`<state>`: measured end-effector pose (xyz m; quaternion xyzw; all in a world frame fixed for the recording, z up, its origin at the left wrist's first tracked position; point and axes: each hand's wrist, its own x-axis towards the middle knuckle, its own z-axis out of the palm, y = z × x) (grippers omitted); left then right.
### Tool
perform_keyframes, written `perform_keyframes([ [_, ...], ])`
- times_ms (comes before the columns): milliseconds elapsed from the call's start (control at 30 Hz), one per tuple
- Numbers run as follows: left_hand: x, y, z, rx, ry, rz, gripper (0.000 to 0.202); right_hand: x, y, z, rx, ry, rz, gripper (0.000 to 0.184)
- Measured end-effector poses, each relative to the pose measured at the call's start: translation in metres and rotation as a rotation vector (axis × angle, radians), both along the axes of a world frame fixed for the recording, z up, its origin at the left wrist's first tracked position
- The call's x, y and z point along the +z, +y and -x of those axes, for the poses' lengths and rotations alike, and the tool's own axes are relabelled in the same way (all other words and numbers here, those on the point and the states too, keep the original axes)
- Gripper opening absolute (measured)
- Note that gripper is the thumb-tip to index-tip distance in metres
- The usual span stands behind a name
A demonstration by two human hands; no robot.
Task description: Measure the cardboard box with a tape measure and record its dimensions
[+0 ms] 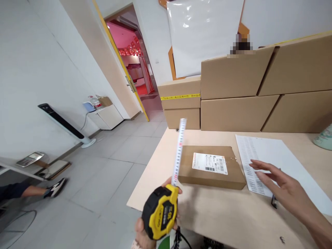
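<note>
My left hand is wrapped round a yellow and black tape measure. Its white blade is drawn out, pointing up and away along the left end of a flat brown cardboard box. Whether blade and box touch, I cannot tell. The box lies on the table with a white printed label on top. My right hand hovers to the right of the box, fingers apart and holding nothing. Below it are a sheet with rows of print and a dark pen, partly hidden by the hand.
Stacked cardboard boxes form a wall along the table's far edge. A pale green patterned object stands at the far right. On the left are a tower fan, a white cabinet, an open door and another person's leg and shoe.
</note>
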<state>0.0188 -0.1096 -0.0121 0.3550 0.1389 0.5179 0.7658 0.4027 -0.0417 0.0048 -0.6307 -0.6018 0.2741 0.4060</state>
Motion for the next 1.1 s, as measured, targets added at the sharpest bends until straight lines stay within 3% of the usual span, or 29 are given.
perform_keyframes([
  [100,0.003,-0.006,0.01,0.118,-0.045,-0.021,0.099,-0.01,-0.007,0.003,0.015,-0.062,0.042,0.044],
  [200,0.005,-0.016,-0.002,0.024,-0.06,0.004,0.093,-0.005,0.0,0.011,0.06,-0.097,0.011,0.042],
  [333,0.005,-0.021,-0.042,-0.01,0.059,0.128,0.095,0.016,0.037,0.024,0.165,-0.161,-0.092,0.037],
  [500,0.001,-0.016,-0.084,-0.083,0.229,0.324,0.064,0.035,0.092,0.046,0.322,-0.176,-0.135,0.038],
  [667,0.001,-0.018,-0.097,-0.16,0.281,0.237,0.077,0.031,0.121,0.067,0.425,-0.09,-0.086,0.039],
  [867,-0.001,-0.013,-0.103,-0.135,0.204,0.123,0.099,0.022,0.142,0.077,0.494,-0.151,-0.084,0.034],
  [1100,-0.009,-0.012,-0.109,-0.121,0.21,0.244,0.078,0.025,0.152,0.085,0.491,-0.207,-0.069,0.025],
])
